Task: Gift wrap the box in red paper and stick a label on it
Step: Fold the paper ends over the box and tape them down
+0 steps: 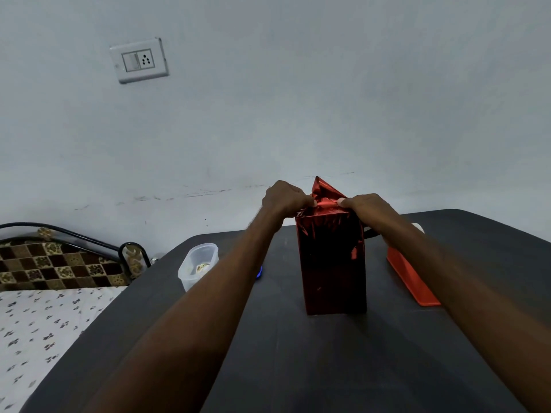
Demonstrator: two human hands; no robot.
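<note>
Box [332,260] stands upright near the middle of the dark desk [298,353], its sides already covered in shiny red paper [323,192], probably so the open top end faces the hands; the left hand [286,199] and the right hand [365,204] each pinch the loose paper at the top edge, folding it inward; a triangular flap sticks up behind; a clear container [198,263] sits to the left, a red tray [410,278] to the right; no label is visible.
</note>
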